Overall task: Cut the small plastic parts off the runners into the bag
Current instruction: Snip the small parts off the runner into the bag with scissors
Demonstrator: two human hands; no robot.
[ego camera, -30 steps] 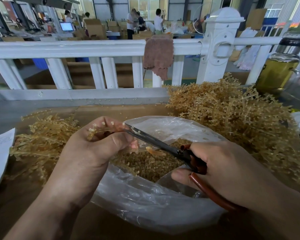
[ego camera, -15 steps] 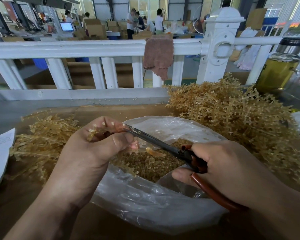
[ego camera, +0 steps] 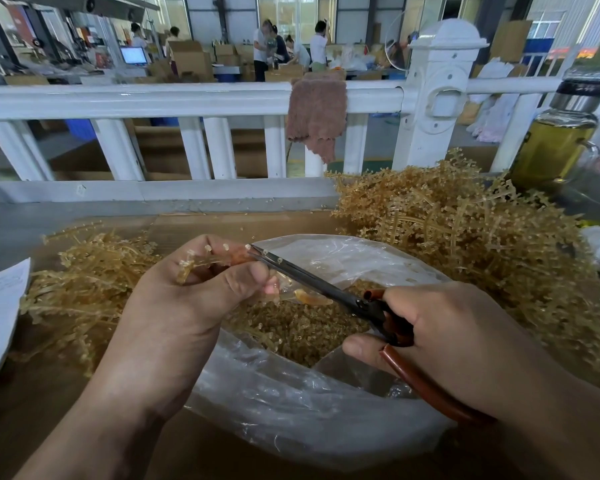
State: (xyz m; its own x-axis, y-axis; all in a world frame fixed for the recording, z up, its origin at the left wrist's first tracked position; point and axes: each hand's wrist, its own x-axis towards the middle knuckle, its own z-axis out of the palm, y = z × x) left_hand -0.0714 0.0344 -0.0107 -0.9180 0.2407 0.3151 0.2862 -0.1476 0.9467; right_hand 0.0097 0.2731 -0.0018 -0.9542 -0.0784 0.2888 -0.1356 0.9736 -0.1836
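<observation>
Head view: the left hand (ego camera: 184, 306) is pinching a thin, translucent amber plastic runner (ego camera: 201, 263) between thumb and curled fingers, with its small tubular parts (ego camera: 226, 246) sticking up just past the knuckles. The right hand (ego camera: 465, 344) is gripping the black-bladed scissors with reddish-brown sleeved handles (ego camera: 312, 282), fingers wrapped round the handles. The blades are lying nearly together, their tip touching the runner right beside the left fingertips. Both hands are working over the mouth of the clear, crinkled plastic bag (ego camera: 291, 410). The bag is sitting near the person on the brown cardboard surface (ego camera: 222, 226) and is holding a heap of cut amber pieces (ego camera: 298, 327).

The runner is looking light, thin and springy, so it is likely flexing away from the blade unless held close to the cut. A pinch on the bare stem just behind the next part seems the best hold. The parts are tiny and probably bouncing when snipped, so keeping the cut low over the bag opening is looking wise.

To the far right a tall tangled pile of amber runners (ego camera: 465, 244) is lying just beside the bag. To the left a flatter heap of similar runners (ego camera: 84, 271) is spreading toward a white paper sheet (ego camera: 0, 306). A white railing (ego camera: 153, 98) is running across the far side.
</observation>
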